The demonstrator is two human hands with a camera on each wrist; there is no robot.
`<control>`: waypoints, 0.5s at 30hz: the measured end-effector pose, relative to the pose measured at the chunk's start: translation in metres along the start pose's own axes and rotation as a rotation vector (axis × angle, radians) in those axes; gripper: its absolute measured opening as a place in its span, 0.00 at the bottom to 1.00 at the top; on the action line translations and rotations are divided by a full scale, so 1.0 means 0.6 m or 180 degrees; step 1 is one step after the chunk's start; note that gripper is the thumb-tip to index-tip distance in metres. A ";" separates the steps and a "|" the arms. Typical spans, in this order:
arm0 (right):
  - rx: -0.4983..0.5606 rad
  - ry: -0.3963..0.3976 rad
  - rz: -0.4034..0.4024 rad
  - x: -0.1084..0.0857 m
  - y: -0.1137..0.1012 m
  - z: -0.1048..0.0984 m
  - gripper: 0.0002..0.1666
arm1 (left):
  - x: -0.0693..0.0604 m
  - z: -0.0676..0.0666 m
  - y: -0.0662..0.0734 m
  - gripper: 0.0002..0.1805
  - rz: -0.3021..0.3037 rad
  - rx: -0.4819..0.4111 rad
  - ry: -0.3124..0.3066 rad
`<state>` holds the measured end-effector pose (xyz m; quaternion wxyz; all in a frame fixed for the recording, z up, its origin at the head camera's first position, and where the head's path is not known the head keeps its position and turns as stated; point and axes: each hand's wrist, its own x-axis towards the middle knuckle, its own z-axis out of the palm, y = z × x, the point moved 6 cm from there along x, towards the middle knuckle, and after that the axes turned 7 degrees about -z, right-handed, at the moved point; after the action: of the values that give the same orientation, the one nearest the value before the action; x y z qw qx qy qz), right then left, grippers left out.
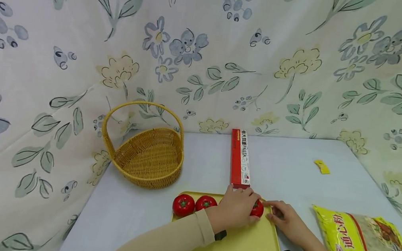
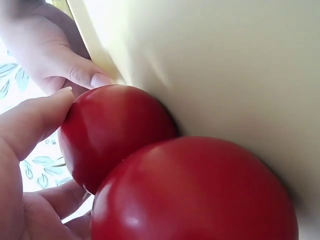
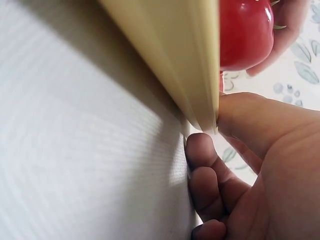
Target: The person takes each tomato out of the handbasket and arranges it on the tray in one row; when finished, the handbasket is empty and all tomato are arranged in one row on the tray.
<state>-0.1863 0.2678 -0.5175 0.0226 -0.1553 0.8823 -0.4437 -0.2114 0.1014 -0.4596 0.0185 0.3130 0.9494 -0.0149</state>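
A yellow tray (image 1: 244,245) lies on the table, with red tomatoes along its far side. Two of them, a left tomato (image 1: 183,205) and its neighbour (image 1: 206,203), sit at the far left corner. My left hand (image 1: 234,210) reaches across and holds the right-hand tomato (image 1: 257,208) near the far right corner. In the left wrist view, its thumb touches the farther tomato (image 2: 112,132), and a nearer tomato (image 2: 200,195) sits against that one. My right hand (image 1: 287,222) pinches the tray's corner, thumb at the rim (image 3: 212,75) and fingers outside it.
A wicker basket (image 1: 148,156) with a tall handle stands at the back left. Behind the tray lies a red and white pasta box (image 1: 241,157). To the right are a yellow noodle bag (image 1: 363,241) and a small yellow packet (image 1: 322,167). Floral cloth (image 1: 208,42) hangs behind.
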 end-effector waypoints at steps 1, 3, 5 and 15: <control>0.0000 0.0001 -0.0015 0.000 0.000 0.000 0.18 | 0.000 0.000 0.000 0.34 -0.0003 0.0020 -0.0015; -0.0010 0.0010 -0.0035 -0.001 -0.002 -0.001 0.18 | -0.001 -0.001 0.001 0.36 -0.0008 0.0059 -0.0037; -0.0013 0.0019 -0.0035 -0.002 -0.002 -0.001 0.18 | -0.002 -0.002 0.001 0.38 -0.0027 0.0115 -0.0056; -0.0047 0.0000 0.0061 -0.003 -0.001 -0.001 0.20 | -0.011 -0.008 0.011 0.47 -0.0160 0.0412 -0.0115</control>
<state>-0.1846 0.2682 -0.5168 0.0258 -0.1470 0.8870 -0.4369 -0.2025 0.1029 -0.4548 0.0150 0.2893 0.9536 -0.0824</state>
